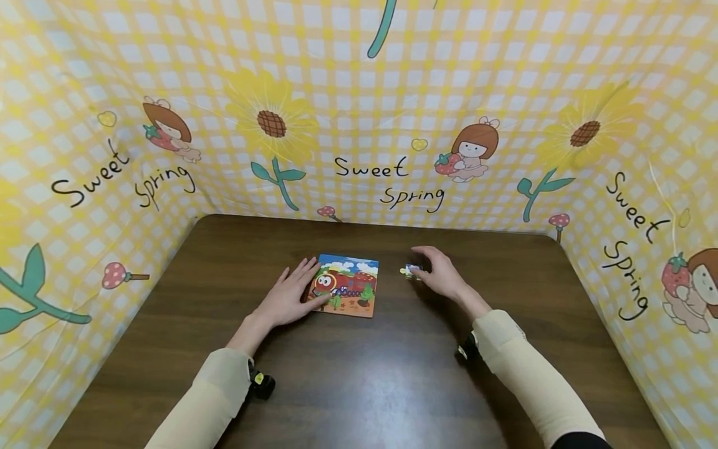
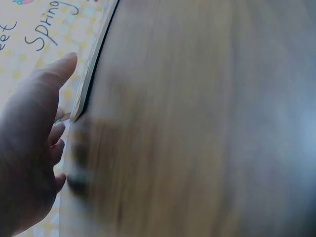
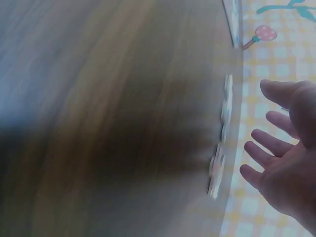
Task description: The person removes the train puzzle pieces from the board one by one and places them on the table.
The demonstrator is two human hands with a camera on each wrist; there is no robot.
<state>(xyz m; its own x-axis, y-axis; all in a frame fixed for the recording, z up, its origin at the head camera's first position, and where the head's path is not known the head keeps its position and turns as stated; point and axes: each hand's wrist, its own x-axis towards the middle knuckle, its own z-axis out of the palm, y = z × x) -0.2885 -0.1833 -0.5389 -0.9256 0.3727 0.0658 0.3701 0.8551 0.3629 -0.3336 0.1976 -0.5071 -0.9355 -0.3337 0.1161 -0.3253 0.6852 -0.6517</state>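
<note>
A square picture puzzle board (image 1: 349, 284) showing a red cartoon train lies flat in the middle of the brown table (image 1: 359, 386). My left hand (image 1: 305, 288) rests on the board's left part with straight, spread fingers; the left wrist view shows that hand (image 2: 29, 143) beside the board's thin edge (image 2: 91, 64). A few small loose puzzle pieces (image 1: 412, 270) lie just right of the board. My right hand (image 1: 432, 267) hovers at them, and in the right wrist view its fingers (image 3: 276, 148) are spread and hold nothing beside the pieces (image 3: 222, 133).
Yellow checked cloth walls (image 1: 359, 125) printed with sunflowers and "Sweet Spring" enclose the table at the back, left and right. Small black devices sit on both wrists, close to the tabletop.
</note>
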